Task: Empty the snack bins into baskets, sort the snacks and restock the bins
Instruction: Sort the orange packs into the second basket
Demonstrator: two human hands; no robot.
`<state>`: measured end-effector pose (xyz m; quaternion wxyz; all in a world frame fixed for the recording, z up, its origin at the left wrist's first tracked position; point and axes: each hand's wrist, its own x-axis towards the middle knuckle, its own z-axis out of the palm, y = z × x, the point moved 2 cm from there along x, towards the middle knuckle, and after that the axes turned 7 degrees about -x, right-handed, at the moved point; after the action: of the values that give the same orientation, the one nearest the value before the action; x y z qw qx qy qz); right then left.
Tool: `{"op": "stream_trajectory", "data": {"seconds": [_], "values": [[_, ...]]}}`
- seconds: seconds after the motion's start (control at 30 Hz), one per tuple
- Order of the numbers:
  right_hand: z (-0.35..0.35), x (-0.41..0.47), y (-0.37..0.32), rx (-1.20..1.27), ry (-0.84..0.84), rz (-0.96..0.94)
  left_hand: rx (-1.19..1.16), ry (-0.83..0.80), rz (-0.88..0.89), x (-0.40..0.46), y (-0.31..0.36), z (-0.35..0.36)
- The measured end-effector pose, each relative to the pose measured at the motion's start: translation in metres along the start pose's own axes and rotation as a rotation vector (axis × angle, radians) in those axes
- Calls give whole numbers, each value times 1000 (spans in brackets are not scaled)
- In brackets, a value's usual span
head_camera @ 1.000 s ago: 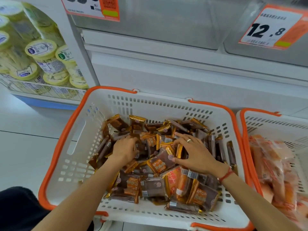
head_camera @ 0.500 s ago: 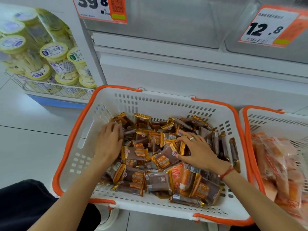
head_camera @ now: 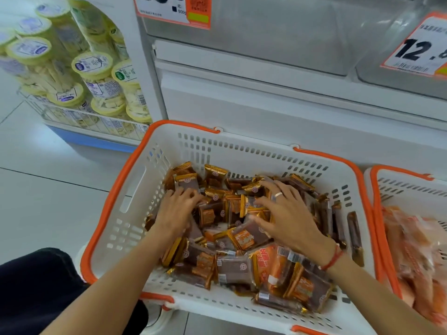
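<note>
A white basket with an orange rim [head_camera: 110,204] sits on the floor in front of me. It holds a heap of brown snack packets with gold ends [head_camera: 235,267] and one orange packet [head_camera: 273,264] near the front. My left hand [head_camera: 176,210] lies palm down on the left of the heap, its fingers bent onto the packets and blurred. My right hand [head_camera: 287,218], wearing a ring and a red wrist cord, is spread flat over the middle of the heap. Neither hand lifts a packet.
A second orange-rimmed basket [head_camera: 399,176] with orange packets [head_camera: 416,250] stands touching on the right. Clear bins [head_camera: 278,32] with price tags hang on the white shelf unit behind. Yellow-lidded jars [head_camera: 94,68] fill a wire rack at left. My dark trouser leg [head_camera: 36,286] is at bottom left.
My left hand slid from the middle of the heap to its left edge, then partway back to the right. My right hand crept slightly forward over the packets. The camera tilted and moved right.
</note>
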<state>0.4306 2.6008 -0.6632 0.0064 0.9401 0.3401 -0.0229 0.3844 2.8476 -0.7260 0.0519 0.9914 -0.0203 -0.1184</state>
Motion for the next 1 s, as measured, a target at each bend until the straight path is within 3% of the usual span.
{"op": "stream_trajectory", "data": {"seconds": [0.07,0.13,0.27,0.4,0.57,0.77,0.9,1.0], "values": [[6,22,-25,93,50,-79,-57,53,-85,-6,-7,-1],[26,41,-52,180,-206,-94,-77,65,-136,-9,-7,2],[73,63,-82,-28,-739,-82,-138,98,-229,-10,-6,9],[85,70,-77,18,-877,-54,-175,55,-236,-9,-9,11],[57,46,-61,273,-597,-12,-192,-59,-235,-10,-11,10],[2,2,-32,630,-229,150,-176,26,-199,-24,-5,8],[-31,-23,-3,950,-23,397,-296,-228,-154,-33,2,15],[-66,-47,27,1104,321,572,-306,-416,-160,-37,8,24]]}}
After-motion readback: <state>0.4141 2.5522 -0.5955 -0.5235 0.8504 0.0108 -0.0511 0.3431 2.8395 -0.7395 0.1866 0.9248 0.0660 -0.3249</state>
